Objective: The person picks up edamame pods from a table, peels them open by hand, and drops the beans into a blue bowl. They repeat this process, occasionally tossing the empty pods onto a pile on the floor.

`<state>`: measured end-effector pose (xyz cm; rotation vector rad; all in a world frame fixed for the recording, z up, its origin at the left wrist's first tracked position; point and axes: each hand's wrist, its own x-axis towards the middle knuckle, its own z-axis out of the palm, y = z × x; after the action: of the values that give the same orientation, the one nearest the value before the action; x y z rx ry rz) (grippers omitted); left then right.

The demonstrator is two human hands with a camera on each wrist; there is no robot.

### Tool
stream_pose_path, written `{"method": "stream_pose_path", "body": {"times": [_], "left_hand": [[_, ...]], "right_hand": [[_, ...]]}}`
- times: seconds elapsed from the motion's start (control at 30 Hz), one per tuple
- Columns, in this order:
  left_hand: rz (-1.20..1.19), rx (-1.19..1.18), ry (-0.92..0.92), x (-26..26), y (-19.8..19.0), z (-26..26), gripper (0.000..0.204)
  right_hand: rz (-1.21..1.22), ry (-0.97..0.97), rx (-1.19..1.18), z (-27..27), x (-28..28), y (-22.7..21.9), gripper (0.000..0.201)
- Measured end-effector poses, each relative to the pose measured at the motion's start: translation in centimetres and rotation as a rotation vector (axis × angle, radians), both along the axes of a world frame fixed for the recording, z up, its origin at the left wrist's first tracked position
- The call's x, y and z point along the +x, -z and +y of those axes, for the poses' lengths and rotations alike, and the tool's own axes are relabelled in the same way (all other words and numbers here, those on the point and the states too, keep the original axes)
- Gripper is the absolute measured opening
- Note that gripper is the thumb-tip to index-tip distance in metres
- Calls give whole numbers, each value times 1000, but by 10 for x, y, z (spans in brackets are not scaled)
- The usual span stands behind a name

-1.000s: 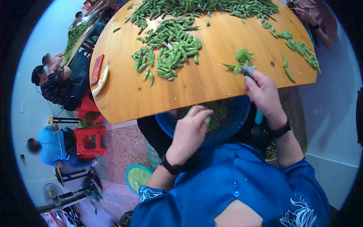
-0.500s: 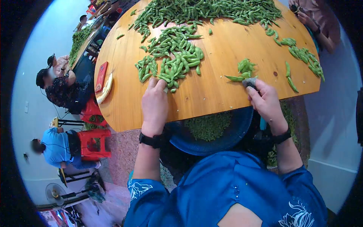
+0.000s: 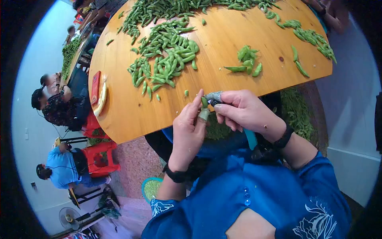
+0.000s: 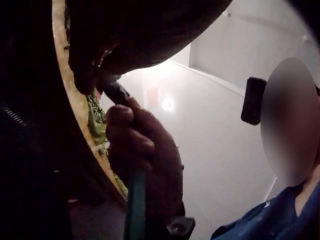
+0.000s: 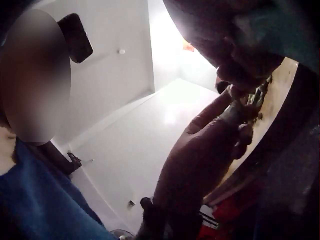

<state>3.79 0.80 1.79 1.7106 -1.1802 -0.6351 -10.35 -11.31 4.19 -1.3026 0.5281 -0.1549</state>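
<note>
My left hand (image 3: 188, 133) pinches a green bean pod (image 3: 204, 102) between thumb and fingers, just off the table's near edge. Pale wrapping covers the thumb. Close against it, my right hand (image 3: 244, 109) holds a tool with a teal handle (image 3: 250, 139) that sticks out below the palm; its working end is hidden. Grey wrapping (image 3: 215, 96) covers the right index fingertip, which meets the pod. Under the hands, a blue basin (image 3: 215, 150) holds shelled green beans. Both wrist views are dark; the left wrist view shows the teal handle (image 4: 135, 205) below curled fingers.
Pods (image 3: 171, 59) lie heaped on the wooden table (image 3: 223, 44), with a small pile (image 3: 247, 59) at right. A red box (image 3: 95, 87) and a pale peeled item (image 3: 102, 98) sit at the left edge. People sit on red stools (image 3: 99, 157) further left.
My left hand went from over the basin to the pod heap, then came back with a pod. The right hand has moved left from the small pile to meet it.
</note>
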Motion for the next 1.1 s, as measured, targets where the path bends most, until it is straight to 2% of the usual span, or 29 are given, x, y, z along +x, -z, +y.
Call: {"method": "stream_pose_path", "body": {"times": [0.23,0.3,0.57,0.73,0.8,0.83,0.9,0.93,1.1], "left_hand": [[-211,-44,1,-16,5,2,54],[-302,-125,-2,-17,9,3,54],[-169,-107,-34,-27,15,9,46],[-144,-170,2,-28,18,11,43],[285,48,36,-26,12,14,41],[287,48,35,-24,14,16,41],[616,37,84,-22,21,18,37],[618,37,84,-21,23,19,37],[983,10,157,-17,33,17,43]], "right_hand": [[18,-67,-90,6,-12,5,16],[39,-80,-118,7,-14,9,16],[9,28,104,18,-19,19,14],[-12,21,122,18,-24,27,14],[8,25,109,19,-25,26,14],[-1,24,117,20,-25,27,15],[-8,22,123,20,-26,27,15],[-3,32,146,20,-26,26,15],[23,27,144,17,-29,27,16]]}}
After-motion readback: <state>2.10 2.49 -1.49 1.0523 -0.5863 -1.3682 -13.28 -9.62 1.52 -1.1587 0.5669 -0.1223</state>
